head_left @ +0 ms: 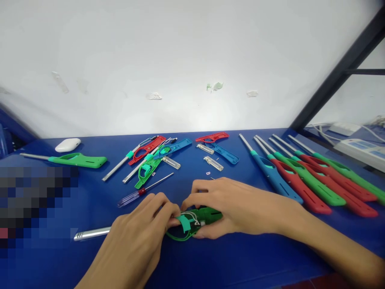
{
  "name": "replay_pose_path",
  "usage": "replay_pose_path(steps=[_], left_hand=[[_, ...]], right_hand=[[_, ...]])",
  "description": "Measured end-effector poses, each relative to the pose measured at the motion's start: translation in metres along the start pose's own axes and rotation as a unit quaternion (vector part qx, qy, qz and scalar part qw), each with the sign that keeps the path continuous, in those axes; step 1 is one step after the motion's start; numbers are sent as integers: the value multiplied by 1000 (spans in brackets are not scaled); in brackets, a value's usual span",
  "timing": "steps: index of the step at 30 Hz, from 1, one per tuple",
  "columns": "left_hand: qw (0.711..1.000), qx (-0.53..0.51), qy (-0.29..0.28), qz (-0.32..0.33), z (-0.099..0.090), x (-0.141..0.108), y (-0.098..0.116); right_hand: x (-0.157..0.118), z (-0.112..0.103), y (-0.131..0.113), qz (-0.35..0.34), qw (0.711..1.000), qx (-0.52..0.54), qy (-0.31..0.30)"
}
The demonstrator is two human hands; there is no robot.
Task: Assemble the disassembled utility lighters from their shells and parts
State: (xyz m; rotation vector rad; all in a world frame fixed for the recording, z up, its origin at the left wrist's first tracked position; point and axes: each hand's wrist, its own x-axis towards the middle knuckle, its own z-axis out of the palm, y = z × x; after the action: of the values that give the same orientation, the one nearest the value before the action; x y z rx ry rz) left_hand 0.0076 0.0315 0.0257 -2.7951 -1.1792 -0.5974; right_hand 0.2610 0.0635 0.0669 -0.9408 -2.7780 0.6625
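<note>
An opened green utility lighter lies under both hands at the front of the blue table. Its teal trigger and thin white wires show inside the handle shell. My left hand is closed around the end where the metal tube joins, its fingertips beside the trigger. My right hand grips the rear of the handle, thumb on the near side and fingers on the far side. A screwdriver with a clear purple handle lies just beyond my left hand.
Several whole utility lighters lie in a row at the right. Farther back are red and blue shell halves, clear fuel tanks and loose metal tubes. A green lighter and white case lie left.
</note>
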Motion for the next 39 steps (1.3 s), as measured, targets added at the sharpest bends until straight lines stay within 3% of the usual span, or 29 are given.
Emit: replay_pose_path(steps=[14,28,39], left_hand=[[999,12,15,38,-14,6,2],[997,34,56,43,-14,8,4],[999,13,15,28,-12,7,3]], right_hand=[[0,0,1,4,1000,8,1],[0,-3,-1,11,1000,17,-1],[0,-1,1,10,1000,14,-2]])
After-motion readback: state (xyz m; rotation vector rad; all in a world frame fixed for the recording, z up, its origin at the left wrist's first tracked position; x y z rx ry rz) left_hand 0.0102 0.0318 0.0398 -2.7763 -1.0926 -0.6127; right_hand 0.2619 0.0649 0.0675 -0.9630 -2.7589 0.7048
